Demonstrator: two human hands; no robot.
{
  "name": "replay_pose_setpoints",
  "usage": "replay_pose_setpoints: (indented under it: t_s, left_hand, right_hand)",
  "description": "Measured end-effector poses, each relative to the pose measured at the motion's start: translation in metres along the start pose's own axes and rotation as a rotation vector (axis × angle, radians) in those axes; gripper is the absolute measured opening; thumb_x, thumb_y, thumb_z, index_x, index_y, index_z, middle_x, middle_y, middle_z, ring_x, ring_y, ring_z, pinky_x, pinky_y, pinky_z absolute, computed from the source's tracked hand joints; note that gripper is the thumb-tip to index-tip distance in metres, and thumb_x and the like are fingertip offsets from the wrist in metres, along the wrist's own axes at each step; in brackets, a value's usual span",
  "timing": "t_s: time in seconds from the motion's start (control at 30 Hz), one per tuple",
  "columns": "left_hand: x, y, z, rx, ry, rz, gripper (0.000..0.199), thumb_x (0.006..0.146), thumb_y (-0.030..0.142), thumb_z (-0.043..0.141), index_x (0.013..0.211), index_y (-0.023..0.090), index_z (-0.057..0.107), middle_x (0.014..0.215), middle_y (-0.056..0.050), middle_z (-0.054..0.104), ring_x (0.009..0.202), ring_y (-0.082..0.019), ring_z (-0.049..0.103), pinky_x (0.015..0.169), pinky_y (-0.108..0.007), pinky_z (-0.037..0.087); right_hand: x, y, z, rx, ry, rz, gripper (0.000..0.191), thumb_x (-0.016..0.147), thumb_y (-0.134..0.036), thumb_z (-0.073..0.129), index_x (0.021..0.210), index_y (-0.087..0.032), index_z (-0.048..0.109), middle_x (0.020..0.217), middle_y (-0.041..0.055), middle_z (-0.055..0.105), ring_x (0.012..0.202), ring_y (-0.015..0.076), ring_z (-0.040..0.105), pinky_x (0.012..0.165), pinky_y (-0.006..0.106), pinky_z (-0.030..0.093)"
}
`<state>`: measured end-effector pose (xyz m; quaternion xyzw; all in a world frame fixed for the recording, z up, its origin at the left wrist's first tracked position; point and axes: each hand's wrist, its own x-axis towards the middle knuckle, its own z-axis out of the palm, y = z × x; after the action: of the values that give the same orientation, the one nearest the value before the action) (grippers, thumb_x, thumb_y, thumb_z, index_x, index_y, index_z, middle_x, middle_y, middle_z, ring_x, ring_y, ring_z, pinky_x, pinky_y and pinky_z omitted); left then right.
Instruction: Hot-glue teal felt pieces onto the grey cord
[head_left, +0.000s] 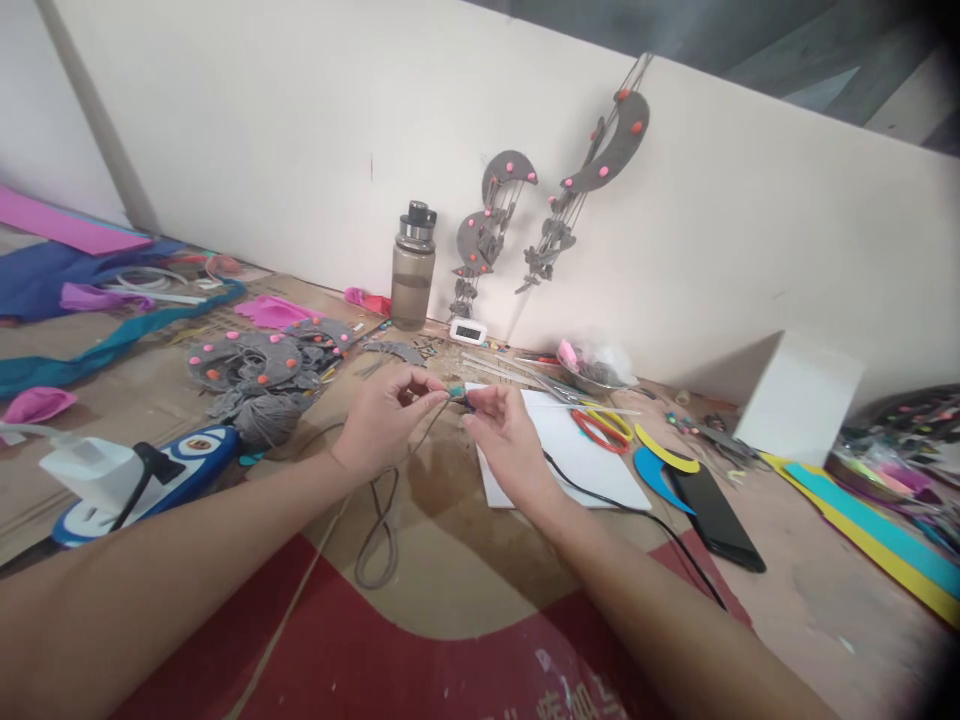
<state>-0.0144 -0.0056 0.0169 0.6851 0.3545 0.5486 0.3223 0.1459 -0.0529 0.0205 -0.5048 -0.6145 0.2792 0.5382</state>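
Note:
My left hand (390,420) is closed, thumb and forefinger pinching a grey cord (384,550) that hangs down and loops onto the cardboard. Between my two hands shows a small teal piece (456,392), level with the fingertips of both. My right hand (508,440) is closed too, its fingers pinched at the right end of that piece; a bit of dark blue shows there. What exactly the piece is stays too small to tell. Under and behind my right hand lies white paper (577,470), with red-and-yellow-handled scissors (604,428) on it.
At left are a blue-and-white power strip (191,465), grey yarn (266,415) and grey crescents (251,360) with pink dots. A water bottle (412,280) and small clock (468,331) stand by the wall. A black phone (716,515) lies right, near a black cable (637,508).

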Motion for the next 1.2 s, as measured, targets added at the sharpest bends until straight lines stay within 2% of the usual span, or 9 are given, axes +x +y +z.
replay_pose_setpoints:
  t_s: [0.1, 0.2, 0.27, 0.33, 0.4, 0.57, 0.67, 0.9, 1.2]
  left_hand:
    - [-0.002, 0.003, -0.001, 0.046, 0.015, 0.083, 0.015, 0.075, 0.033, 0.063, 0.077, 0.019, 0.064, 0.082, -0.003, 0.064, 0.074, -0.014, 0.058, 0.061, -0.024, 0.045]
    - [-0.003, 0.005, -0.001, 0.0, 0.015, 0.047, 0.017, 0.076, 0.034, 0.062, 0.081, 0.018, 0.063, 0.082, -0.003, 0.064, 0.065, -0.013, 0.057, 0.056, -0.024, 0.045]
    - [-0.003, 0.007, -0.001, -0.048, 0.02, 0.003, 0.019, 0.075, 0.035, 0.063, 0.083, 0.017, 0.063, 0.078, -0.003, 0.064, 0.06, -0.012, 0.056, 0.054, -0.024, 0.044]
    - [-0.003, 0.01, -0.001, -0.106, 0.025, -0.049, 0.019, 0.074, 0.034, 0.064, 0.083, 0.017, 0.062, 0.073, -0.002, 0.063, 0.059, -0.012, 0.056, 0.053, -0.023, 0.043]
    - [-0.002, 0.015, 0.001, -0.173, 0.018, -0.118, 0.018, 0.074, 0.032, 0.064, 0.081, 0.016, 0.06, 0.069, -0.002, 0.063, 0.058, -0.012, 0.056, 0.05, -0.022, 0.043]
    - [-0.002, 0.02, 0.005, -0.318, 0.018, -0.238, 0.022, 0.07, 0.031, 0.069, 0.081, 0.015, 0.058, 0.068, -0.002, 0.064, 0.062, -0.014, 0.061, 0.057, -0.025, 0.049]
    - [-0.003, 0.015, 0.007, -0.371, -0.012, -0.256, 0.025, 0.07, 0.033, 0.069, 0.084, 0.014, 0.061, 0.07, -0.002, 0.066, 0.063, -0.013, 0.062, 0.063, -0.028, 0.051]
    - [-0.005, 0.011, 0.008, -0.431, -0.053, -0.267, 0.024, 0.07, 0.036, 0.069, 0.079, 0.014, 0.065, 0.072, -0.003, 0.067, 0.067, -0.014, 0.062, 0.07, -0.029, 0.051]
    - [-0.007, 0.013, 0.009, -0.453, -0.057, -0.29, 0.021, 0.07, 0.034, 0.068, 0.077, 0.015, 0.064, 0.072, -0.002, 0.065, 0.064, -0.012, 0.061, 0.067, -0.028, 0.052]
  right_hand:
    - [0.001, -0.006, 0.016, 0.315, -0.059, 0.126, 0.04, 0.067, -0.025, 0.064, 0.099, -0.024, 0.039, 0.102, 0.0029, 0.062, 0.098, 0.0151, 0.058, 0.091, 0.037, 0.044]
    - [0.001, -0.016, 0.025, 0.537, -0.14, 0.276, 0.04, 0.068, -0.025, 0.063, 0.098, -0.024, 0.037, 0.082, -0.0014, 0.063, 0.073, 0.0137, 0.062, 0.078, 0.036, 0.049]
    - [0.0, -0.021, 0.028, 0.581, -0.124, 0.331, 0.037, 0.069, -0.025, 0.062, 0.096, -0.024, 0.037, 0.069, -0.006, 0.058, 0.056, 0.0101, 0.056, 0.067, 0.032, 0.05]
    - [-0.001, -0.022, 0.029, 0.541, -0.045, 0.318, 0.034, 0.071, -0.027, 0.061, 0.096, -0.024, 0.037, 0.065, -0.0094, 0.05, 0.048, 0.007, 0.046, 0.054, 0.024, 0.046]
    - [-0.003, -0.02, 0.027, 0.43, 0.046, 0.24, 0.031, 0.073, -0.03, 0.059, 0.096, -0.025, 0.039, 0.068, -0.0091, 0.047, 0.051, 0.0066, 0.044, 0.049, 0.02, 0.04]
    - [-0.004, -0.015, 0.019, 0.059, 0.149, -0.005, 0.013, 0.079, -0.032, 0.053, 0.087, -0.022, 0.05, 0.074, -0.0049, 0.048, 0.066, 0.0092, 0.045, 0.061, 0.021, 0.039]
    - [-0.003, -0.015, 0.017, -0.067, 0.159, -0.075, 0.012, 0.081, -0.032, 0.053, 0.083, -0.021, 0.055, 0.074, -0.003, 0.051, 0.068, 0.0107, 0.045, 0.064, 0.023, 0.038]
    - [-0.001, -0.012, 0.015, -0.192, 0.181, -0.11, 0.018, 0.08, -0.037, 0.054, 0.083, -0.021, 0.062, 0.075, -0.0011, 0.056, 0.069, 0.0128, 0.046, 0.065, 0.025, 0.038]
    - [0.0, -0.014, 0.016, -0.198, 0.189, -0.095, 0.018, 0.081, -0.035, 0.052, 0.08, -0.02, 0.061, 0.076, -0.0005, 0.059, 0.071, 0.0135, 0.05, 0.067, 0.026, 0.039]
